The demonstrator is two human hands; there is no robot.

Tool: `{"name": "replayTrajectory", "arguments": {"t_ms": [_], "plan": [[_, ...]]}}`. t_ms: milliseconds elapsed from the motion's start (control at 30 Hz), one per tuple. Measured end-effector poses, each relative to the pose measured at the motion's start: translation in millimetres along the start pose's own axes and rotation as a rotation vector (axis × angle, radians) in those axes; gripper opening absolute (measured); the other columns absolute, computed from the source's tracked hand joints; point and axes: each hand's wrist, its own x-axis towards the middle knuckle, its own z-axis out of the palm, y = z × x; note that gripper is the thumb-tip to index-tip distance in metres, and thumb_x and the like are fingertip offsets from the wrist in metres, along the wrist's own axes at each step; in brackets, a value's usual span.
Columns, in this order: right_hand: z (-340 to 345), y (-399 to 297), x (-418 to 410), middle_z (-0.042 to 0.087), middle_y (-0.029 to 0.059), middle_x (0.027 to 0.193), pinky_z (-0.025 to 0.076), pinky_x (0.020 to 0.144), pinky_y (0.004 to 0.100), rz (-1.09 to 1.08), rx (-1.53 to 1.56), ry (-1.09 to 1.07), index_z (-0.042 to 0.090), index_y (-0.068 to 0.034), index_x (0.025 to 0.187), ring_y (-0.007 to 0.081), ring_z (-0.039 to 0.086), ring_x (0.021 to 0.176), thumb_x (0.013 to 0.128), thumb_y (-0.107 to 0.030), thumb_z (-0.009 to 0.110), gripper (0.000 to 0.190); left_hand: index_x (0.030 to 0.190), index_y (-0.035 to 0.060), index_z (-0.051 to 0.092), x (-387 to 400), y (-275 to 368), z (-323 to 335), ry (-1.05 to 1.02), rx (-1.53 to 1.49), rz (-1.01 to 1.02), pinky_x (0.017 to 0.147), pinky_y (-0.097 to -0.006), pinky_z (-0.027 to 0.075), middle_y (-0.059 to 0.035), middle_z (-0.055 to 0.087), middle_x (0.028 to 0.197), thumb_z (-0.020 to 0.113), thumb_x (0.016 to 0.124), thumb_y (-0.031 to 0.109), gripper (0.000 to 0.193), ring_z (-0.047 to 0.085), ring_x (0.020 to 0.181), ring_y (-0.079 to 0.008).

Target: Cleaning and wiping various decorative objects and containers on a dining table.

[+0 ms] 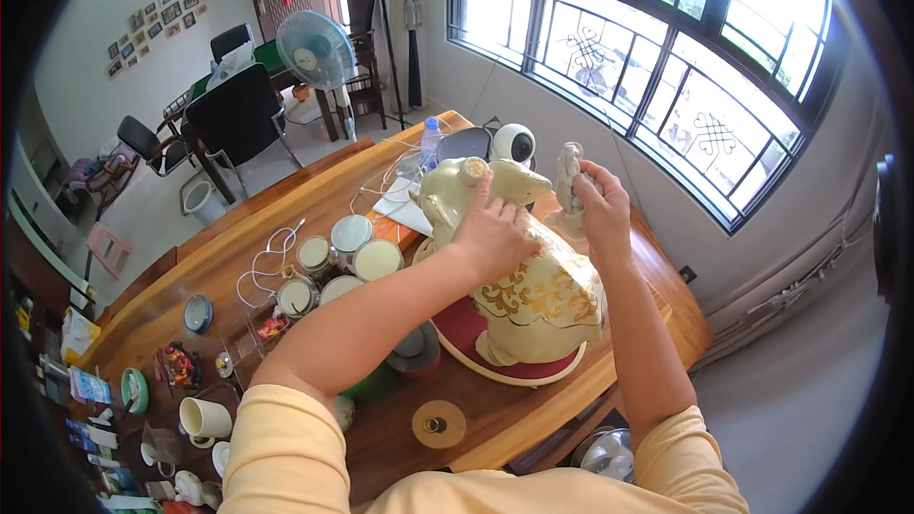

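Observation:
A large cream ceramic elephant figurine (539, 335) with a gold floral pattern on its back stands on a round dark-red base (514, 374) with a pale rim. My left hand (496, 232) rests on the elephant's head and neck, fingers spread, one fingertip touching a round knob (474, 169) on top. In my right hand (605, 203) is a small whitish figure (569, 175), held upright between thumb and fingers beside the elephant. Its lower end widens into a pale piece, partly hidden by my hand.
Lidded jars (378, 259) and a white cable (270, 252) lie left of the elephant on the wooden table (285, 193). Behind it are a white camera (513, 144), a plastic bottle (431, 134) and a dark pan (464, 144). A cream mug (205, 419) stands lower left.

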Motion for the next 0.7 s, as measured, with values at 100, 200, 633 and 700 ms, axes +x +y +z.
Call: {"name": "replayTrajectory", "arguments": {"t_ms": [100,200,633,700], "plan": [[13,-14,8,0.05,0.0154,0.112,0.045,0.086,0.0325,-0.233,-0.333,-0.006,0.062,-0.001,0.112,0.0248,0.054,0.099,0.087,-0.021,0.058,0.032,0.121,-0.0046,0.055,-17,-5,4,0.117,0.119,0.038,0.112,-0.0578,0.002,-0.0166,0.059,0.12,0.039,0.093,0.054,0.067,0.049,0.122,-0.0296],[44,-12,26,0.045,0.0179,0.124,0.039,0.096,0.0351,-0.384,-0.423,-0.13,0.057,-0.003,0.12,0.0286,0.046,0.117,0.086,-0.019,0.056,0.037,0.123,-0.0067,0.054,-35,-4,-8,0.071,0.216,0.062,0.111,-0.0606,-0.003,-0.0193,0.056,0.125,0.038,0.091,0.058,0.074,0.043,0.128,-0.0326],[48,5,-11,0.04,0.0091,0.14,0.025,0.109,0.043,-0.758,-1.414,-0.625,0.046,0.002,0.131,0.0265,0.025,0.138,0.08,-0.011,0.053,0.053,0.112,-0.0031,0.062,-58,-15,-8,0.136,0.134,-0.002,0.106,-0.0658,0.017,-0.0149,0.058,0.121,0.061,0.078,0.057,0.069,0.049,0.12,-0.0293],[44,-1,-14,0.041,0.0098,0.14,0.027,0.109,0.0417,-0.629,-1.413,-0.696,0.047,0.001,0.13,0.0263,0.029,0.136,0.079,-0.009,0.053,0.052,0.112,-0.0028,0.062,-59,-15,-6,0.136,0.119,-0.002,0.105,-0.0649,0.02,-0.0146,0.058,0.121,0.063,0.076,0.055,0.068,0.05,0.119,-0.0288]]}}
